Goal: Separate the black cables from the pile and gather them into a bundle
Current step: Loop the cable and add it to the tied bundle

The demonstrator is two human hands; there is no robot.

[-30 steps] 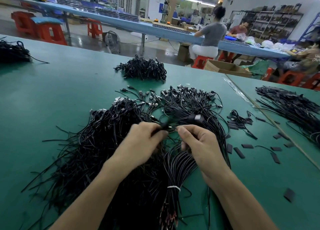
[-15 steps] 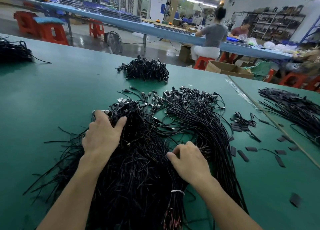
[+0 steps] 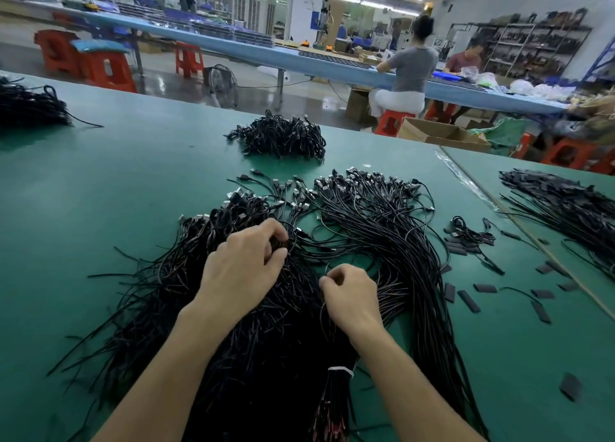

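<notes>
Separation under way: left hand (image 3: 243, 265) pinches a clump of black cables (image 3: 382, 242) mid-pile on the tabletop (image 3: 100, 192), right hand (image 3: 349, 295) pinches one strand; next, probably draw these clear without snagging neighbours

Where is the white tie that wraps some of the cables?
In the head view the white tie sits low at centre, round a bundle of black cables, just below the right hand and beside its forearm.
</notes>
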